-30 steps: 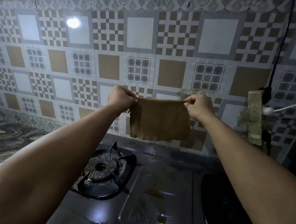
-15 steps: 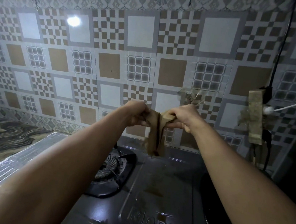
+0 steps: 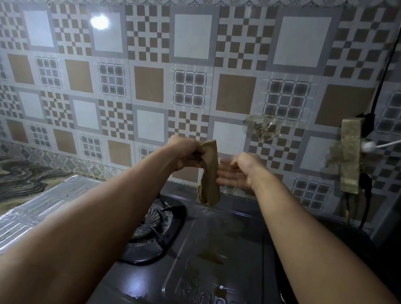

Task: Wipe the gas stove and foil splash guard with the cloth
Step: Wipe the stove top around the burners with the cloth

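A folded brown cloth (image 3: pixel 210 175) hangs from my left hand (image 3: pixel 184 154), which grips its top edge above the back of the stove. My right hand (image 3: pixel 240 170) is just to the right of the cloth, fingers spread and blurred, holding nothing. Below lies the dark gas stove (image 3: pixel 211 258), with brownish stains on its middle panel. Its left burner (image 3: pixel 156 223) is partly hidden by my left forearm. A shiny foil splash guard (image 3: pixel 16 220) lies along the stove's left side.
The patterned tile wall (image 3: pixel 188 89) stands close behind the stove. A taped power strip (image 3: pixel 350 154) with black and white cables hangs on the wall at the right. A marbled countertop (image 3: pixel 3 182) extends to the left of the foil.
The cloth was stretched flat between both hands, then folded together. Now my right hand has let go and only my left hand holds it.
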{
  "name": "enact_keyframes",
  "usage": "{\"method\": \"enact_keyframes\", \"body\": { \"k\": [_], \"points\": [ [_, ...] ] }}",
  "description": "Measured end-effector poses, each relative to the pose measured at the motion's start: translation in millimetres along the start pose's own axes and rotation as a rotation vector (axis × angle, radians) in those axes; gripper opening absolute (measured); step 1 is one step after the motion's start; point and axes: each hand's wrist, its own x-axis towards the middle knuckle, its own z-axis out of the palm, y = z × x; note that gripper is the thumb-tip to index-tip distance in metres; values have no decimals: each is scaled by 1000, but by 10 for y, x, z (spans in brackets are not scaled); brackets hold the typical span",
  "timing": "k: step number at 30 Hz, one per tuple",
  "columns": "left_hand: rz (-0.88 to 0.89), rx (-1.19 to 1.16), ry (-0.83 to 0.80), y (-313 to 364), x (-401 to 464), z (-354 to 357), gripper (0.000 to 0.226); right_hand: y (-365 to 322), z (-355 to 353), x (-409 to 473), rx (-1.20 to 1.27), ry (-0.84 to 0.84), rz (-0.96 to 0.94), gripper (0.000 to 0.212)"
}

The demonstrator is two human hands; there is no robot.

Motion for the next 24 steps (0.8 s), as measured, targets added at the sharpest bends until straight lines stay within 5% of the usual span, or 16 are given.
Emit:
{"method": "enact_keyframes", "body": {
  "k": [6,9,11,14,17,20,24],
  "points": [
    [138,244,-330,-18,-140,152,19,218,-55,157,496,-268,293,87],
    [161,392,-491,-73,-185,182,22,223,-51,247,599,-159,223,60],
    [204,315,-393,-110,-189,126,20,243,-31,322,560,33,127,29],
    [238,278,-64,-266,-62,-139,10,287,-19,313,340,213,-61,19],
    [200,567,155,-590,102,-524,17,473,63,353,-106,220,-229,19],
    [147,800,263,-916,118,-847,28,759,171,498,-431,-7,-257,39],
    [99,1006,272,-1225,111,-1168,40,980,182,684,-1091,-11,-347,52]
  ]
}}
